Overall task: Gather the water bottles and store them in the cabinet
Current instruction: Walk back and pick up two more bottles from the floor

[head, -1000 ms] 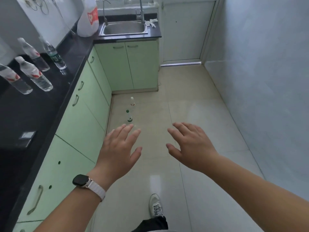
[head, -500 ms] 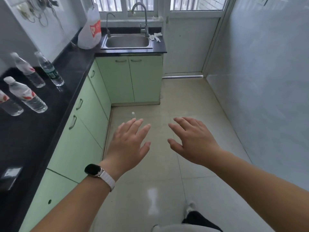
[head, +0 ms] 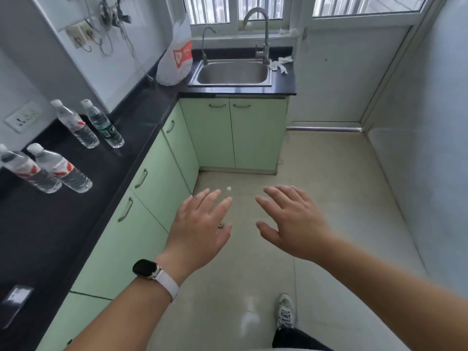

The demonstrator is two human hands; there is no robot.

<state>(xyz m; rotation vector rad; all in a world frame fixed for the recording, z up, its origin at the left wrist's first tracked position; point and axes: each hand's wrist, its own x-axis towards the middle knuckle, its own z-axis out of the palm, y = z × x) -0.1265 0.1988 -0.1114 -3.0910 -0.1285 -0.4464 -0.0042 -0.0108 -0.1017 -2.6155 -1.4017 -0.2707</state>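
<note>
Four water bottles stand in two pairs on the counter.

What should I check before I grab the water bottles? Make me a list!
1. Is the left hand free: ok, open and empty.
2. Is the right hand free: ok, open and empty.
3. Are the bottles in sight: ok, four stand on the counter.
4. Are the cabinet doors open: not ok, every one in view is shut.
5. Is there room inside: cannot tell, the doors hide it.
</note>
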